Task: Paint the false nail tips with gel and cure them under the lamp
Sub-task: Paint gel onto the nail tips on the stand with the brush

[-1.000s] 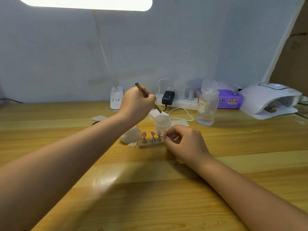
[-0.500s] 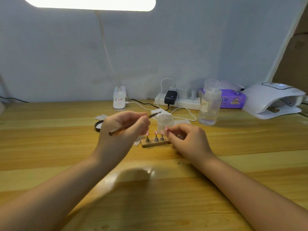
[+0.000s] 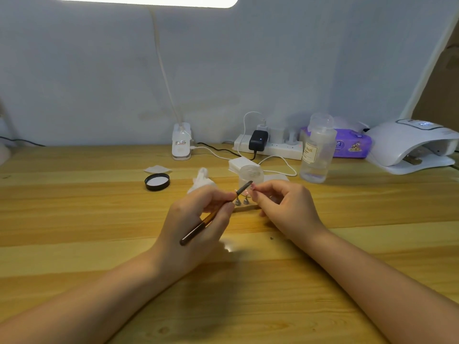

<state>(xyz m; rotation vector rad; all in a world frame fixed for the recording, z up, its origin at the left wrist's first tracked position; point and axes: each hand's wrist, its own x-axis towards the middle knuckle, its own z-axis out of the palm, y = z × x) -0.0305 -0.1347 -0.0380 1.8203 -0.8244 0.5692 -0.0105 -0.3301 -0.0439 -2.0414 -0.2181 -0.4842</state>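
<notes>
Wooden tabletop (image 3: 74, 244), mid-centre: left hand (image 3: 196, 219) pinches brown brush (image 3: 213, 214), right hand (image 3: 283, 207) pinches pink nail tip (image 3: 253, 187) over small wooden stand (image 3: 244, 206); painting step, next needs steady stroke, white curing lamp (image 3: 409, 145) far-right edge

Bright overhead lamp (image 3: 146, 0) (glaring), edges perhaps slightly warped.

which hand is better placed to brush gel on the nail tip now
Left. The left hand already grips the brush, bristles at the nail tip; the right hand pinches that tip's post, steadying it.
</notes>
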